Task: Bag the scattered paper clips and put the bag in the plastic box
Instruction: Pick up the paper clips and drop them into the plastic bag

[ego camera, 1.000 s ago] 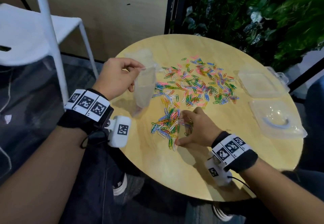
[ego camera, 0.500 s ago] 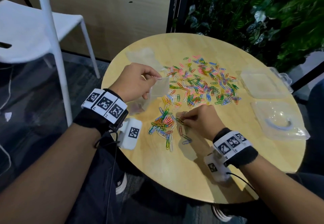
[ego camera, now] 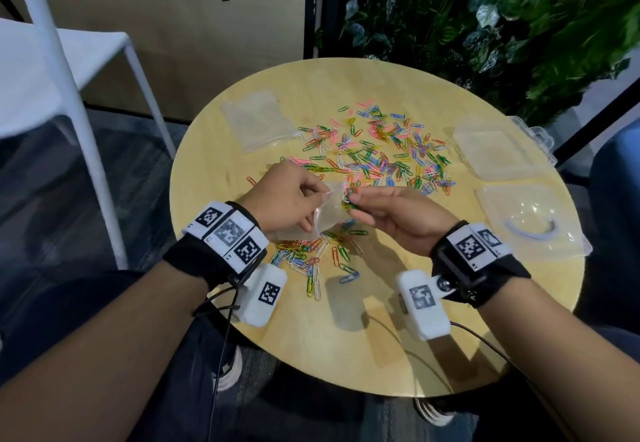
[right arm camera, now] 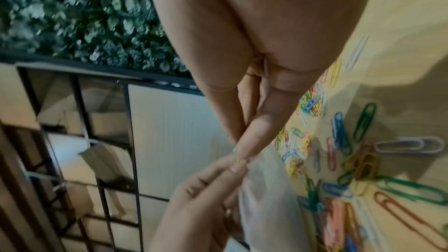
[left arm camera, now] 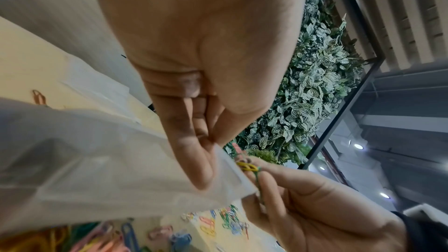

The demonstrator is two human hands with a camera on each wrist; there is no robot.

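Above the near part of the round wooden table (ego camera: 381,348), my left hand (ego camera: 294,199) pinches the mouth of a small clear plastic bag (ego camera: 327,218); the bag (left arm camera: 97,160) hangs down from that hand (left arm camera: 208,137). My right hand (ego camera: 388,209) pinches a few paper clips (ego camera: 348,199) right at the bag's opening; the clips (left arm camera: 247,167) show yellow and green between the fingertips (right arm camera: 244,152). Many coloured paper clips (ego camera: 384,151) lie scattered over the table's middle, and a smaller heap (ego camera: 311,261) lies below my hands. The clear plastic box (ego camera: 498,151) sits at the right.
The box's clear lid (ego camera: 530,220) lies near the right edge. Spare clear bags (ego camera: 259,119) lie at the table's far left. A white chair (ego camera: 69,71) stands to the left, and a wall of leafy plants (ego camera: 485,9) rises behind the table.
My right hand lifted off the table with a pinch of clips and came up to the bag's mouth. My left hand brought the bag down and toward the right hand.
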